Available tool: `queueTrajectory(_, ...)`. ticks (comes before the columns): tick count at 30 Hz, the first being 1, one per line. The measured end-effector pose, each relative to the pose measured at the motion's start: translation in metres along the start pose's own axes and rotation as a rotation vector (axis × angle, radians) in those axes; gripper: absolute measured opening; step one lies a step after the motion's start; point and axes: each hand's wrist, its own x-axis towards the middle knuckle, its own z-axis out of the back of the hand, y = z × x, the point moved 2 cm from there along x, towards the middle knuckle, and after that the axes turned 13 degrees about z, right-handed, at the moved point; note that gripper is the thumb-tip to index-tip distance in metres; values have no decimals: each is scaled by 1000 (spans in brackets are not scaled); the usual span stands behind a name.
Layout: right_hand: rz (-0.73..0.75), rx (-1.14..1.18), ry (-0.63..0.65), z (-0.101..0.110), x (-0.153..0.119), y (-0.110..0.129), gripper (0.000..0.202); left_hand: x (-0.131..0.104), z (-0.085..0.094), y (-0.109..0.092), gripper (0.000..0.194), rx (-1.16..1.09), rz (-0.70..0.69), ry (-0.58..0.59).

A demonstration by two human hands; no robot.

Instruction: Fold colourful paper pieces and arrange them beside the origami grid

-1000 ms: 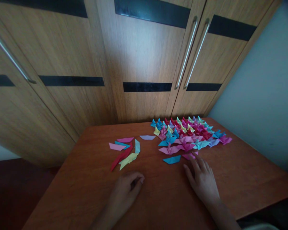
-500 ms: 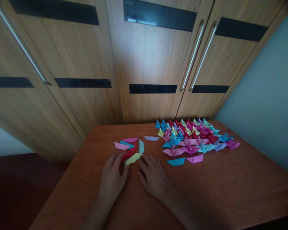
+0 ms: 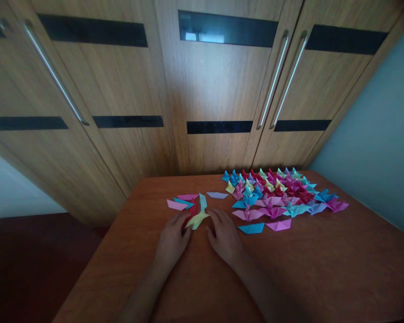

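A pale yellow folded paper piece [image 3: 198, 219] with pointed ends lies between my hands. My left hand [image 3: 173, 238] has its thumb and fingers closed around the left end. My right hand [image 3: 226, 238] rests at the other side, its fingertips by the right tip and the thumb spread apart from them. Just behind the yellow piece are a red folded strip [image 3: 193, 208] and a light aqua one [image 3: 202, 202], partly covered. Pink [image 3: 176, 205], blue [image 3: 185, 202] and magenta [image 3: 188, 197] folded strips lie close together beyond my left hand.
Rows of colourful origami cranes [image 3: 271, 211] fill the table's right rear. In front of them lie a blue strip [image 3: 252, 228] and a pink strip [image 3: 278, 224]. A lavender strip [image 3: 217, 195] is farther back. Wooden cabinet doors [image 3: 218, 152] stand behind the brown table [image 3: 289, 273].
The camera view has shifted, so everything sits a little farther right. The yellow piece has turned and its points spread more openly between my hands.
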Motion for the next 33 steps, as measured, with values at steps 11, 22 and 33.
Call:
queueTrajectory(11, 11, 70, -53, 2, 0, -4, 42, 20, 7, 5, 30, -180, 198, -38)
queueTrajectory(22, -3, 109, -59, 3, 0, -8, 41, 20, 17, 28, 36, -372, 319, -31)
queueTrajectory(33, -29, 139, -59, 4, -1, -10, 47, 16, 34, 38, 32, -436, 469, -295)
